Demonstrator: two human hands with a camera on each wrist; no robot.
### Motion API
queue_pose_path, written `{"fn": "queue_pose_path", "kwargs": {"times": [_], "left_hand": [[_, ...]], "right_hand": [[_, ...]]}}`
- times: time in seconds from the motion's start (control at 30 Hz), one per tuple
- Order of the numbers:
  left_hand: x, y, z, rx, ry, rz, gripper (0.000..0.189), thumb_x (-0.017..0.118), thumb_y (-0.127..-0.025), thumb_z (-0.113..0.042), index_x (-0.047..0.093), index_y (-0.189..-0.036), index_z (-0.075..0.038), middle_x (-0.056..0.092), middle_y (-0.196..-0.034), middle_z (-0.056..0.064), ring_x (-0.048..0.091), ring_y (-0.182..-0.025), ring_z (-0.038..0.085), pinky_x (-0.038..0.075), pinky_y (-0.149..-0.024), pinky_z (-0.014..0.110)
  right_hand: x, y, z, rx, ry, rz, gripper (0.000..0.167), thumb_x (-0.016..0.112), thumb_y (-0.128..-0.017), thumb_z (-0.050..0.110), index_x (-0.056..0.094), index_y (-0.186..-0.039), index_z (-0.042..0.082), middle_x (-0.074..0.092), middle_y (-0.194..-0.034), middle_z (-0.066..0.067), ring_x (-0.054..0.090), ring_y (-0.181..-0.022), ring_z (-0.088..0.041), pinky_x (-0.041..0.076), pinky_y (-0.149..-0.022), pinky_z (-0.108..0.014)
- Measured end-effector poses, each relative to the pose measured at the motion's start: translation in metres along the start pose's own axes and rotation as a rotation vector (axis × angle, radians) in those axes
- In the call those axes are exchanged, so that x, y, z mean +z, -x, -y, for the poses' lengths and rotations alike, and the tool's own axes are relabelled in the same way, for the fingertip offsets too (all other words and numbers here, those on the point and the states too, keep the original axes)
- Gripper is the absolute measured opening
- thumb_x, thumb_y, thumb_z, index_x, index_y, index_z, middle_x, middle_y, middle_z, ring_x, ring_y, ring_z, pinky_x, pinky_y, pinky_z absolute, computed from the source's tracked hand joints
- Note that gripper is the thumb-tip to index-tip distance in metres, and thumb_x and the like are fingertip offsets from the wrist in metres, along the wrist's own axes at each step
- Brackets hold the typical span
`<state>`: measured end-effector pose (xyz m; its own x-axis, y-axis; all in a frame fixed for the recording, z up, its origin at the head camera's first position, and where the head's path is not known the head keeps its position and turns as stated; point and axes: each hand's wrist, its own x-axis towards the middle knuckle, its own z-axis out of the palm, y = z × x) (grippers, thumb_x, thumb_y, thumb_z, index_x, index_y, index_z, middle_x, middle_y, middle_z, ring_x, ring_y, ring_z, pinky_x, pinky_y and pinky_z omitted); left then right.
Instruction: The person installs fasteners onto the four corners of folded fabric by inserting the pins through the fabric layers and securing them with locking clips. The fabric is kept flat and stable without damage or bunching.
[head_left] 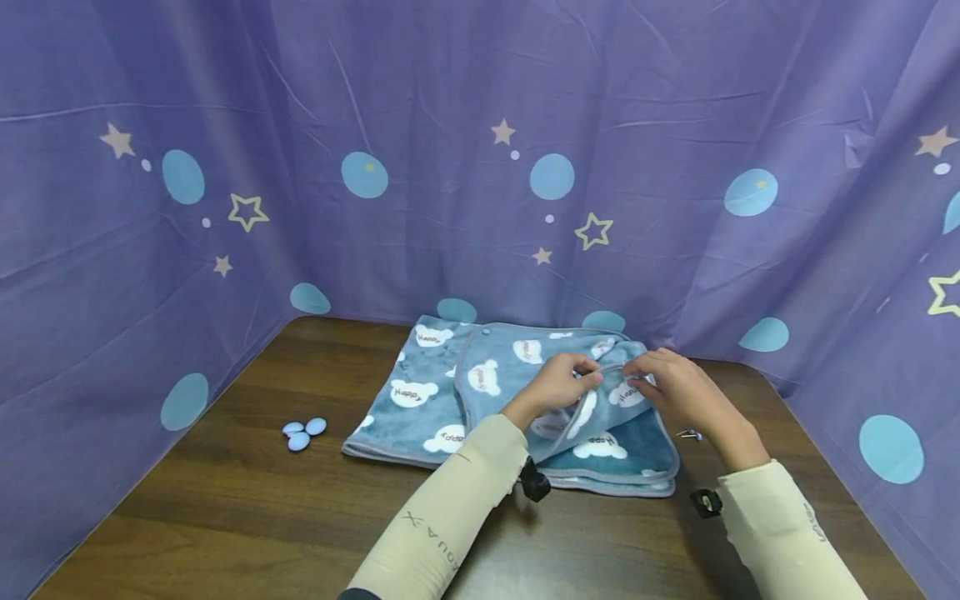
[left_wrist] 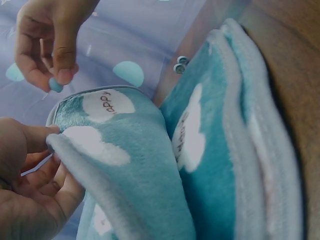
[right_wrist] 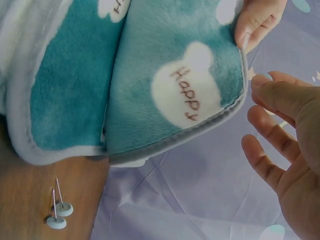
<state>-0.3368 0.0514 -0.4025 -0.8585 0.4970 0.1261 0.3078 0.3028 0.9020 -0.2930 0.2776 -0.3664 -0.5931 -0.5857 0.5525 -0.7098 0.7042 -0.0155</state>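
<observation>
A teal blanket (head_left: 420,417) with white bear heads marked "Happy" lies folded on the table, its right part lifted. My left hand (head_left: 562,381) pinches the raised grey-trimmed edge (left_wrist: 90,170) between thumb and fingers. Just right of it, my right hand (head_left: 678,392) holds a small blue cap (left_wrist: 55,85) between thumb and forefinger, near the blanket's corner. In the right wrist view the other fingers of that hand are spread, and most of the cap is hidden. A blue button (head_left: 486,332) shows on the blanket's upper layer.
Several pale blue oval caps (head_left: 298,442) lie on the wooden table (head_left: 225,500) left of the blanket. To its right, two pins (right_wrist: 56,223) stand on round bases, points up. A purple curtain (head_left: 450,125) with stars and dots hangs behind and at the sides.
</observation>
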Motion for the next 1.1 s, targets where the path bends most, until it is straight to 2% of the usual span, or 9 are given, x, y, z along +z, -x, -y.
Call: {"fn": "queue_pose_path", "kwargs": {"times": [0.13, 0.23, 0.4, 0.67, 0.8, 1.0, 1.1], "left_hand": [[-0.005, -0.001, -0.003, 0.014, 0.03, -0.039, 0.027, 0.062, -0.105, -0.021, 0.068, -0.129, -0.009, 0.066, -0.108, 0.001, 0.062, -0.073, 0.015, 0.058, -0.064, 0.037], [-0.006, -0.002, -0.005, 0.031, 0.02, -0.08, 0.026, 0.063, -0.104, -0.021, 0.07, -0.126, -0.011, 0.066, -0.102, -0.001, 0.06, -0.074, 0.012, 0.056, -0.062, 0.034], [-0.009, -0.003, -0.008, 0.065, 0.008, -0.121, 0.022, 0.064, -0.103, -0.021, 0.072, -0.123, -0.014, 0.067, -0.098, -0.002, 0.06, -0.077, 0.01, 0.053, -0.059, 0.028], [-0.01, -0.002, -0.012, 0.117, -0.034, -0.12, 0.022, 0.064, -0.103, -0.021, 0.072, -0.123, -0.014, 0.068, -0.102, -0.001, 0.062, -0.081, 0.009, 0.054, -0.062, 0.027], [-0.01, 0.0, -0.015, 0.141, -0.053, -0.101, 0.024, 0.063, -0.104, -0.02, 0.071, -0.125, -0.012, 0.07, -0.104, 0.0, 0.063, -0.08, 0.009, 0.054, -0.065, 0.026], [-0.01, 0.003, -0.018, 0.151, -0.075, -0.069, 0.025, 0.062, -0.104, -0.02, 0.07, -0.126, -0.011, 0.07, -0.106, 0.0, 0.064, -0.08, 0.008, 0.054, -0.067, 0.026], [-0.01, 0.005, -0.02, 0.156, -0.094, -0.049, 0.025, 0.061, -0.105, -0.02, 0.07, -0.126, -0.011, 0.07, -0.108, 0.0, 0.064, -0.082, 0.008, 0.054, -0.069, 0.025]], "right_hand": [[0.0, -0.001, 0.004, 0.053, -0.019, 0.051, 0.022, 0.082, -0.082, -0.001, 0.077, -0.1, 0.011, 0.073, -0.094, 0.003, 0.065, -0.087, -0.017, 0.055, -0.075, -0.042], [0.001, -0.001, 0.005, 0.082, -0.028, 0.083, 0.022, 0.082, -0.084, 0.0, 0.078, -0.102, 0.012, 0.073, -0.095, 0.004, 0.065, -0.087, -0.017, 0.055, -0.074, -0.041], [0.003, -0.001, 0.003, 0.102, -0.041, 0.095, 0.023, 0.082, -0.084, 0.0, 0.078, -0.103, 0.013, 0.073, -0.095, 0.004, 0.065, -0.087, -0.017, 0.055, -0.073, -0.041], [0.005, 0.0, 0.0, 0.121, -0.052, 0.065, 0.023, 0.083, -0.083, 0.002, 0.078, -0.102, 0.015, 0.073, -0.094, 0.005, 0.064, -0.086, -0.017, 0.053, -0.071, -0.039], [0.005, 0.0, -0.001, 0.111, -0.058, 0.054, 0.022, 0.083, -0.084, 0.002, 0.078, -0.101, 0.015, 0.072, -0.097, 0.004, 0.063, -0.091, -0.016, 0.054, -0.076, -0.04], [0.008, -0.002, -0.005, 0.04, -0.039, -0.052, 0.022, 0.085, -0.08, -0.002, 0.078, -0.095, 0.013, 0.064, -0.12, -0.015, 0.058, -0.106, -0.037, 0.05, -0.085, -0.053], [0.01, -0.003, -0.006, 0.037, -0.059, -0.072, 0.023, 0.085, -0.079, -0.004, 0.077, -0.094, 0.012, 0.065, -0.126, -0.018, 0.058, -0.11, -0.04, 0.05, -0.087, -0.056]]}}
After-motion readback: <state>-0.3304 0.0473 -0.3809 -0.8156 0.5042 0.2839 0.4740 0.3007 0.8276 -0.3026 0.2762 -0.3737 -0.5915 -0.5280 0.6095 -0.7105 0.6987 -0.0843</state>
